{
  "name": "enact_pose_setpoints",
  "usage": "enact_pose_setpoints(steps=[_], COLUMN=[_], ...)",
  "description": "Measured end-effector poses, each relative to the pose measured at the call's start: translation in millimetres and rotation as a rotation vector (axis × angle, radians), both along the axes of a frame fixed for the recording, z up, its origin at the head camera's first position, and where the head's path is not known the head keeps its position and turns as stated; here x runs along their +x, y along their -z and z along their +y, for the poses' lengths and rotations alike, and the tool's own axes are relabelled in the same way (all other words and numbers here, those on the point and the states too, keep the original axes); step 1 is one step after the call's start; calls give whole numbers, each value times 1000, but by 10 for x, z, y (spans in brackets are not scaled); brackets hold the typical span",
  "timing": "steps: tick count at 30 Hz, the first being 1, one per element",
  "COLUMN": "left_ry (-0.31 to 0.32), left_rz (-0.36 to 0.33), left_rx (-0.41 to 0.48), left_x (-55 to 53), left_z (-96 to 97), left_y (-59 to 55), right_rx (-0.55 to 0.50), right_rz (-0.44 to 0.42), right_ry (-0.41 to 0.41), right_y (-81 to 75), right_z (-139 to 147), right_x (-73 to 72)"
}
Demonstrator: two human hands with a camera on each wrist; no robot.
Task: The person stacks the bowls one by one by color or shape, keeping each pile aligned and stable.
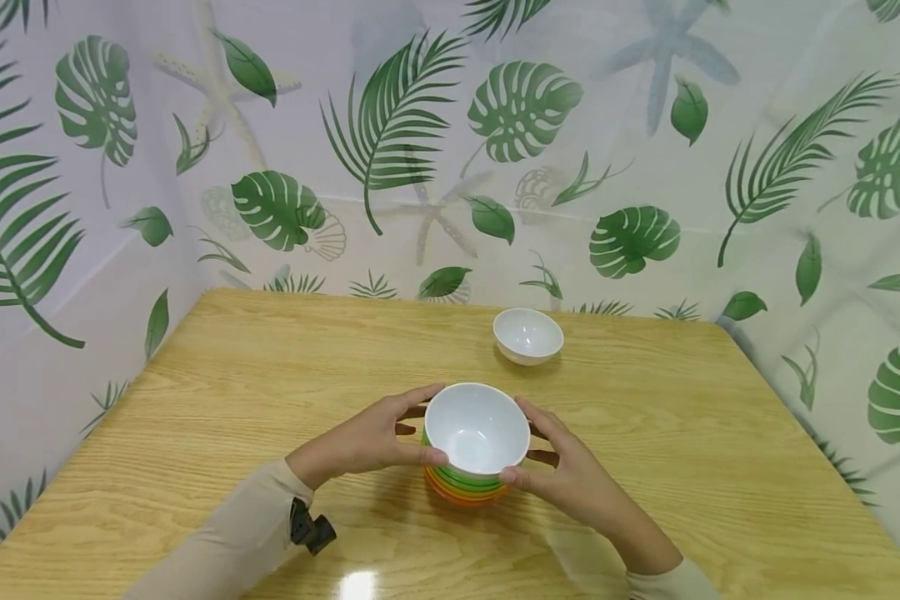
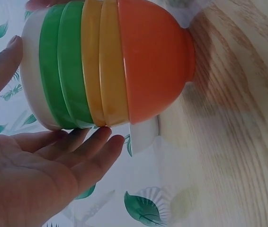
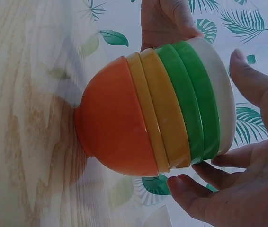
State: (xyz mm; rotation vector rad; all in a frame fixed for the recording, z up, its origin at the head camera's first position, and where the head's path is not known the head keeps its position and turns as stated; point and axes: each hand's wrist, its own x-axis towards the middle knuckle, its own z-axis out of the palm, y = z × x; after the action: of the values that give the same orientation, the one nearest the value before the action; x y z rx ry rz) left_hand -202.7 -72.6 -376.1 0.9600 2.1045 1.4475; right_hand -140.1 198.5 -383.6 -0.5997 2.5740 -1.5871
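Observation:
A stack of nested bowls stands upright on the table: an orange bowl (image 3: 115, 123) at the bottom, two yellow bowls (image 2: 101, 66), two green bowls (image 2: 67, 66), and a white bowl (image 1: 476, 429) on top. My left hand (image 1: 382, 437) is at the stack's left side, its thumb at the white bowl's near rim and its fingers spread along the outer wall. On the opposite side is my right hand (image 1: 570, 479), with some fingertips touching the upper bowls. The right wrist view shows a gap between the right thumb (image 3: 250, 78) and the rim.
Another white bowl (image 1: 527, 337) stands farther back on the wooden table (image 1: 307, 358), slightly right of the stack. A leaf-patterned cloth (image 1: 420, 208) hangs behind the table and along its sides. A black device (image 1: 310, 527) is strapped to my left wrist.

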Motion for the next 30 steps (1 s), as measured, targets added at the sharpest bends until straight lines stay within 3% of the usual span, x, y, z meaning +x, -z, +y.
enact_pose_setpoints(steps=[7,13,20,22,25,30], left_ry=[7,-5,36,25,-23,-145], left_rz=[4,34,121,158,188,180], left_rx=[-24,-82,-170,-179,-185,-154], left_x=[-18,-38,-135,-188,-282,-452], left_z=[-14,-8,-30,-31,-30,-14], left_y=[-25,-82,-183,-206,-219,-229], right_rx=[25,62,119,114,74,-37], right_rz=[-57,-52,-109,-122,-141,-236], right_ry=[-15,-25,-40,-2,121,345], right_y=[-53,-88,-187,-171,-104,6], right_z=[10,55,254,319,392,462], right_x=[21,-6,-186,-300,-475,-705])
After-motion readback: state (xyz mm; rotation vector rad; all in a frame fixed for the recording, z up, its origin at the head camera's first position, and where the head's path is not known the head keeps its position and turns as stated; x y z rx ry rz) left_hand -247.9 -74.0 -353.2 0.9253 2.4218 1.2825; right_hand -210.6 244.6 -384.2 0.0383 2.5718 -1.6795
